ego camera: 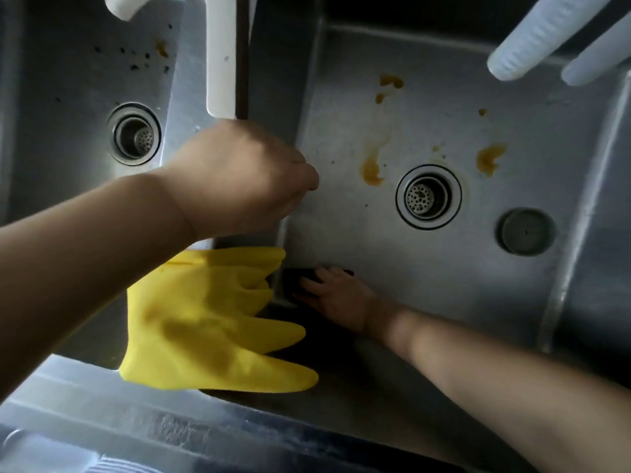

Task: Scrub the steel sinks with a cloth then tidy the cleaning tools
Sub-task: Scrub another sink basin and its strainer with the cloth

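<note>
Lying flat, yellow glove [218, 322], long axis crosswise, tips pointing right.

A brushed steel counter rim [102, 397] ran along the near edge, dull and streaked with pale reflections. Below it, at the near left corner, a dark band [239, 452] and a bit of striped fabric [112, 467] showed. Light was dim and cool, falling from above and leaving the far right corner in deep shadow [392, 8].
</note>
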`<state>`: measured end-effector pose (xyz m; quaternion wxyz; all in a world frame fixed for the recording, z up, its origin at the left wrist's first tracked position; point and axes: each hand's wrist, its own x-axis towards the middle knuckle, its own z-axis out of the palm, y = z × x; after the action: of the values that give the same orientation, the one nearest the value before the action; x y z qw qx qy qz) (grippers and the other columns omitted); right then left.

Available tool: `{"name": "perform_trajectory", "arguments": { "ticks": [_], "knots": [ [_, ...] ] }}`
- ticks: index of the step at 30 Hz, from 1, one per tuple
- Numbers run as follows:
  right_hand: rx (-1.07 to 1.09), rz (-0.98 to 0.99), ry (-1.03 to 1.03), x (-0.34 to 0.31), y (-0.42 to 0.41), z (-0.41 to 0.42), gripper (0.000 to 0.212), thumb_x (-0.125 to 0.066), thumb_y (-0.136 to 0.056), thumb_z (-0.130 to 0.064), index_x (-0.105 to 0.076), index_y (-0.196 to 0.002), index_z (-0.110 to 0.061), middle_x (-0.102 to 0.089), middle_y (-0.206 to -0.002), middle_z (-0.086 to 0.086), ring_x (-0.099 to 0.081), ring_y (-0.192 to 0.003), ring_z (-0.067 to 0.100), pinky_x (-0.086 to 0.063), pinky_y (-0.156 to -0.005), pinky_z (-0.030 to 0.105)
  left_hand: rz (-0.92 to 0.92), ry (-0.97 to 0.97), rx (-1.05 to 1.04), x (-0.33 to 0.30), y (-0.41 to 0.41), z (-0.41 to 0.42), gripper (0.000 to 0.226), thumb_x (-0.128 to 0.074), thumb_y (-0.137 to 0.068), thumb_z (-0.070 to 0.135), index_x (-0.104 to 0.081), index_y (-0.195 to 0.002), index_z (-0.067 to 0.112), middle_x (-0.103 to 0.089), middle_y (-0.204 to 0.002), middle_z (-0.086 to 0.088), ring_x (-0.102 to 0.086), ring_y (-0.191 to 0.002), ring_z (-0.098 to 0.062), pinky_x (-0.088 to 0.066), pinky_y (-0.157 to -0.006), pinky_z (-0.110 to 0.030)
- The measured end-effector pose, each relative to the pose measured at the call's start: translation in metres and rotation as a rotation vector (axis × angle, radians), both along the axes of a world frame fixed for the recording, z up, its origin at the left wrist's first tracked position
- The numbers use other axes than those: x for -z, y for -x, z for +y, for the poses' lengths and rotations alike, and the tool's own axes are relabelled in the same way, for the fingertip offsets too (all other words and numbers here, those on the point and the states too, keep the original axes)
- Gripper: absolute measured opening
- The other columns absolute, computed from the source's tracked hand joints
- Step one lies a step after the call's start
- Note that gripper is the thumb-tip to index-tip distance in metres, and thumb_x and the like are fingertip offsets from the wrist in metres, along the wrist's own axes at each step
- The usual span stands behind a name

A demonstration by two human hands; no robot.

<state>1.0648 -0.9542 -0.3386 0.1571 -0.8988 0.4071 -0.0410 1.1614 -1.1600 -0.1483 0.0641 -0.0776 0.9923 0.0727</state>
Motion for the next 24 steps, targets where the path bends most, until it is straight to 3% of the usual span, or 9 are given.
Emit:
{"name": "perform_trajectory", "arguments": {
  "ticks": [4,10,13,17,20,24],
  "knots": [
    [-0.010,0.036,0.065,0.005,-0.008,-0.030,0.026,-0.068,-0.076,-0.040,-0.070,-0.101,-0.040,-0.067,-0.106,-0.011,-0.062,-0.081,0.017,-0.045,-0.067,0.027,-0.028,-0.014,-0.016,-0.001,0.001,0.001,0.030,-0.042,-0.092,0.019,-0.070,-0.086,0.011,-0.065,-0.072,-0.009,-0.062,-0.064,-0.033,-0.051,-0.056,-0.041],
    [0.125,-0.045,0.183,0.018,0.021,-0.072,0.017,-0.065,-0.082,-0.028,-0.074,-0.097,-0.027,-0.069,-0.103,0.000,-0.058,-0.079,0.024,-0.042,-0.064,0.031,-0.032,-0.032,-0.040,-0.004,0.003,0.000,0.033,-0.038,-0.093,0.021,-0.069,-0.085,0.013,-0.066,-0.075,-0.005,-0.062,-0.067,-0.030,-0.050,-0.062,-0.041],
    [0.197,-0.030,0.222,0.017,0.041,-0.102,0.031,-0.056,-0.079,-0.018,-0.071,-0.106,-0.022,-0.069,-0.105,0.007,-0.060,-0.079,0.029,-0.045,-0.061,0.032,-0.009,-0.035,-0.035,-0.002,0.002,-0.001,0.031,-0.042,-0.092,0.020,-0.071,-0.083,0.013,-0.066,-0.073,-0.005,-0.062,-0.064,-0.029,-0.050,-0.060,-0.040],
    [0.411,0.027,0.173,0.011,0.075,-0.148,0.046,-0.075,-0.069,-0.013,-0.067,-0.114,-0.014,-0.065,-0.111,0.014,-0.059,-0.078,0.034,-0.043,-0.062,0.034,0.015,-0.038,-0.038,-0.002,0.003,-0.001,0.027,-0.046,-0.090,0.018,-0.071,-0.083,0.012,-0.067,-0.074,-0.006,-0.063,-0.065,-0.029,-0.052,-0.063,-0.040],
    [0.622,0.062,0.114,0.009,0.089,-0.175,0.055,-0.069,-0.073,-0.007,-0.058,-0.126,-0.012,-0.060,-0.118,0.018,-0.055,-0.088,0.040,-0.039,-0.069,0.038,0.012,-0.027,-0.040,-0.001,0.003,-0.002,0.026,-0.047,-0.091,0.020,-0.070,-0.082,0.012,-0.066,-0.073,-0.006,-0.062,-0.065,-0.030,-0.052,-0.063,-0.041],
    [0.768,0.071,-0.004,0.009,0.074,-0.171,0.049,-0.055,-0.086,-0.027,-0.049,-0.134,-0.021,-0.051,-0.128,0.014,-0.046,-0.100,0.038,-0.033,-0.076,0.040,0.012,-0.015,-0.032,0.001,0.002,-0.002,0.028,-0.044,-0.092,0.021,-0.069,-0.081,0.013,-0.065,-0.072,-0.006,-0.061,-0.064,-0.030,-0.052,-0.063,-0.040]
  ]
}}
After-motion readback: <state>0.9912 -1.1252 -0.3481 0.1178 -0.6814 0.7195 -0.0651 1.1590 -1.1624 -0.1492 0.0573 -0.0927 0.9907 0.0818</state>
